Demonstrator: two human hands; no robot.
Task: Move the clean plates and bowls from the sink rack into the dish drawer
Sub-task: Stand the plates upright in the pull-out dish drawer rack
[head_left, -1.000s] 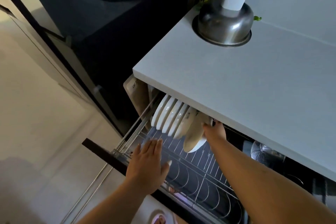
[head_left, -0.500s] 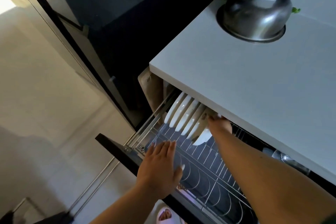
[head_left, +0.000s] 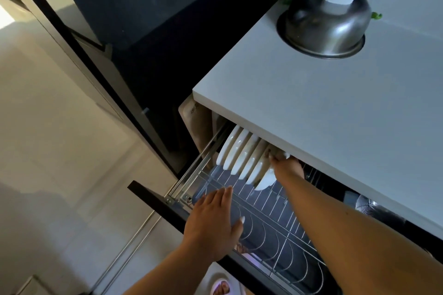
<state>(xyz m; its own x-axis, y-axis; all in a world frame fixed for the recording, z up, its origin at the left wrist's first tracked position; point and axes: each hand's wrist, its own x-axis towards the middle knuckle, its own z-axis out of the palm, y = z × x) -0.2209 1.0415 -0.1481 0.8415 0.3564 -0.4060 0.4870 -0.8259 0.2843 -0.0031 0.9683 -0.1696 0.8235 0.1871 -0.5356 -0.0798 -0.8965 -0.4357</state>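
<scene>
The dish drawer [head_left: 153, 195] stands pulled out under the white counter, with a wire rack [head_left: 275, 213] inside. Several white plates [head_left: 236, 151] stand on edge in the rack's far left end. My right hand [head_left: 286, 164] reaches under the counter edge and grips the rim of the nearest white plate [head_left: 265, 178], which leans against the row. My left hand [head_left: 213, 220] lies flat with straight fingers over the drawer's front rail and the rack, holding nothing. The sink rack is out of view.
The white counter [head_left: 311, 127] overhangs the back of the drawer. An upturned steel bowl [head_left: 323, 26] sits on it beside a white cylinder. A dark appliance front [head_left: 143, 31] stands to the left. Pale floor lies below, with my foot [head_left: 221, 286] in a sandal.
My right hand has pushed the plate further in against the row of plates. My left hand stays flat on the drawer front. The view has shifted slightly.
</scene>
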